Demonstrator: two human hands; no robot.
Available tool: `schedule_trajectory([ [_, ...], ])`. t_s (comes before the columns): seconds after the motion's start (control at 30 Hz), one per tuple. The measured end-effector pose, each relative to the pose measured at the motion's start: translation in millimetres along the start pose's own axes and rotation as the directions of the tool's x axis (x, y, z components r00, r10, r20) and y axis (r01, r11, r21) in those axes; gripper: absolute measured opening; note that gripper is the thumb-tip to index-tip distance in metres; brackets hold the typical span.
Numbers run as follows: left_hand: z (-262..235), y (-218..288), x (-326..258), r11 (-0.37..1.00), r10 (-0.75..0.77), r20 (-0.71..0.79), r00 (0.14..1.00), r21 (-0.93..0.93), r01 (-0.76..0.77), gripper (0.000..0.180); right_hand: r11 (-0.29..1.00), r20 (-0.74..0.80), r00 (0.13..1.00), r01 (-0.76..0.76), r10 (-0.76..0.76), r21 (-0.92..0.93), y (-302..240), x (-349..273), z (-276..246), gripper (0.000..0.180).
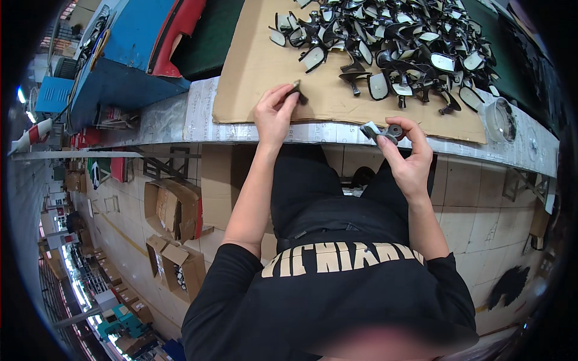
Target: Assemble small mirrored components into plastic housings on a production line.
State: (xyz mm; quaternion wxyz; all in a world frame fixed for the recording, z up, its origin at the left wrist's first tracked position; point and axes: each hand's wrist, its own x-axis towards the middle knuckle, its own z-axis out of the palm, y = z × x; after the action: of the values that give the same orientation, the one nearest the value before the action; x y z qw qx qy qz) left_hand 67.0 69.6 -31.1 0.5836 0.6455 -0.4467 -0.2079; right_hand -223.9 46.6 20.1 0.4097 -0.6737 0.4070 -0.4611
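While pinching a small dark piece (301, 96) between thumb and fingertips of the left hand (274, 114), over the near left part of the cardboard sheet (247, 72), grips in the right hand (412, 159) a grey-and-white piece (371, 129) beside a round dark disc (394, 130), between thumb and fingers at the front edge of the surface (201, 111). Cannot tell whether resting the dark piece on the cardboard or holding it just above; cannot tell either whether gripping one joined thing or two at the right. Beyond both hands, crowded on the cardboard, a heap of black heel-shaped parts (400, 45), many with pale flat faces, some loose along the near side. Judging from these poses, seems to be at the step of handling single parts in front of the heap, with both hands occupied and apart from each other. Probably calls next for turning the dark piece to a steady angle and, if meant to be worked together, for drawing the hands close over the bare cardboard. Likely asks for a light but firm pinch on such small things, and for care against dropping the disc off the edge towards the lap.
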Motion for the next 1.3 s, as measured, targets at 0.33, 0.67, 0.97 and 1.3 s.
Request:
schedule_trajectory([
  [0.33,-10.0,28.6,4.1,0.737,0.137,0.024,0.99,0.666,-0.118,0.029,0.999,0.062,0.998,0.024,-0.022,-0.032,-1.6,-0.8,11.9,0.035],
  [0.67,-5.1,55.6,-48.9,0.675,-0.38,0.347,0.857,-0.529,0.514,0.03,0.94,0.087,0.992,-0.112,0.089,0.321,-22.0,3.5,20.6,0.035],
  [0.97,2.4,76.2,-74.5,0.542,-0.422,0.423,0.802,-0.591,0.597,0.038,0.971,0.061,0.97,0.237,-0.235,-0.02,-24.8,1.8,31.4,0.036],
  [1.3,-4.8,84.0,-79.2,0.593,-0.35,0.439,0.827,-0.58,0.559,0.034,0.973,0.134,0.963,0.229,-0.233,0.04,-22.4,-3.1,29.6,0.038],
])
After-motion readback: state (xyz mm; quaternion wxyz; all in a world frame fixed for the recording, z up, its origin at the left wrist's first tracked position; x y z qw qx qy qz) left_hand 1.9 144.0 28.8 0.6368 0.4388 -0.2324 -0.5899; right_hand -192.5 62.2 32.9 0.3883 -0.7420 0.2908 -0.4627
